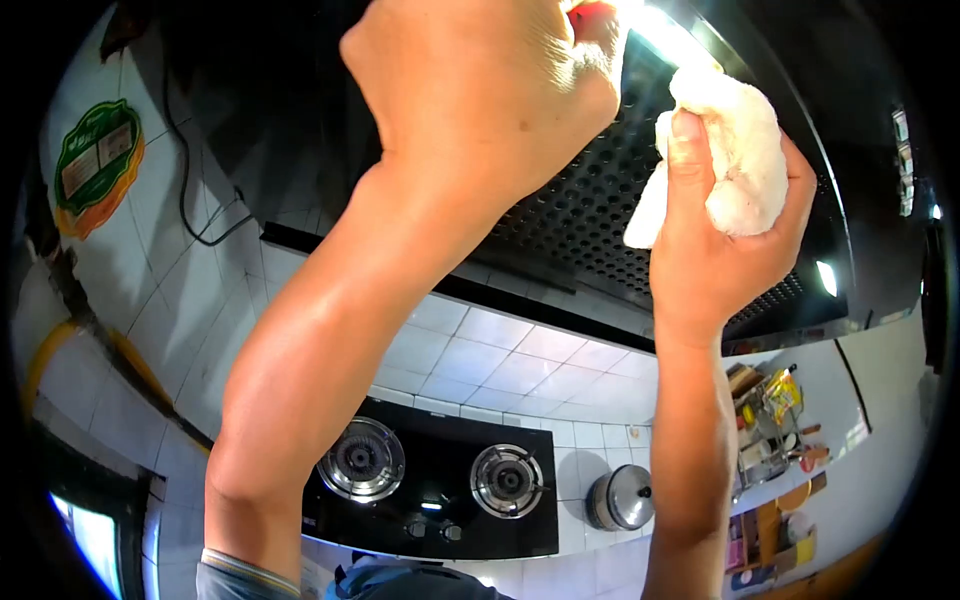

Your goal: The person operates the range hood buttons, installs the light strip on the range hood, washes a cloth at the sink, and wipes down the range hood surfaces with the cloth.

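Observation:
My right hand point(725, 240) grips a bunched white cloth point(745, 150), the thumb pressed along its near side. The cloth is up at the underside of a black range hood point(610, 190) with a perforated panel, close to its bright lamp point(665, 35). My left hand point(490, 80) is raised to the hood left of the cloth, its back toward me and its fingers curled. A small red patch point(592, 12) shows at its thumb side; the frame's top edge cuts off the rest, so I cannot make out what it holds.
Below stands a black two-burner gas stove point(430, 530), with a lidded pot point(622, 498) to its right. A cable point(185, 170) and a green sticker point(98, 160) are on the tiled wall at left. Shelves with kitchen items point(775, 420) stand at right.

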Demonstrator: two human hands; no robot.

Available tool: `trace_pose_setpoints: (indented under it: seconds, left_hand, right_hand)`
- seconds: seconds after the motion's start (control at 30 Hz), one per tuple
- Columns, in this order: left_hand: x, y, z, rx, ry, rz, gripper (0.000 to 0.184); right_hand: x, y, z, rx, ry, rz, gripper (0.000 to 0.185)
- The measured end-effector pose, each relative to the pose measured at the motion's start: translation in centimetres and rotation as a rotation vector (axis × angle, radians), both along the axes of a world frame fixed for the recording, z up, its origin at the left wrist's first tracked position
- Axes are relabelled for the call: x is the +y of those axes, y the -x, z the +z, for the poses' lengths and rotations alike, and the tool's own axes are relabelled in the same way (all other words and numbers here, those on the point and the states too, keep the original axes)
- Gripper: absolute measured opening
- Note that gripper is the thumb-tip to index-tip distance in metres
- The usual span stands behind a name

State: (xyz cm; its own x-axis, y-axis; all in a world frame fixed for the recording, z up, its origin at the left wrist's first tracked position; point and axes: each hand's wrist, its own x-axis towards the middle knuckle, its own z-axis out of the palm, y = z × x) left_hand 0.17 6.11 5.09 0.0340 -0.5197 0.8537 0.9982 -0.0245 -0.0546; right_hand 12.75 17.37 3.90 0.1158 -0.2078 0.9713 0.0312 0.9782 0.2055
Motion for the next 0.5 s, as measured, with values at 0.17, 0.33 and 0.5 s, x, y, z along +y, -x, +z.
trace_pose_setpoints:
  seconds: [0.17, 0.33, 0.5]
  left_hand:
    - [-2.7, -0.7, 0.0, -0.012, 0.043, -0.259, 0.007]
    - [-2.3, -1.3, -0.8, -0.202, 0.049, -0.28, 0.009]
    - [-4.0, 1.1, -3.9, -0.225, 0.185, -0.401, 0.013]
  right_hand:
    - [-1.1, 2.7, 0.6, 0.09, 0.156, 0.218, 0.029]
    - [-4.6, 5.8, 0.5, 0.086, 0.461, 0.47, 0.027]
    - [-6.0, 5.3, 1.0, 0.05, 0.578, 0.691, 0.026]
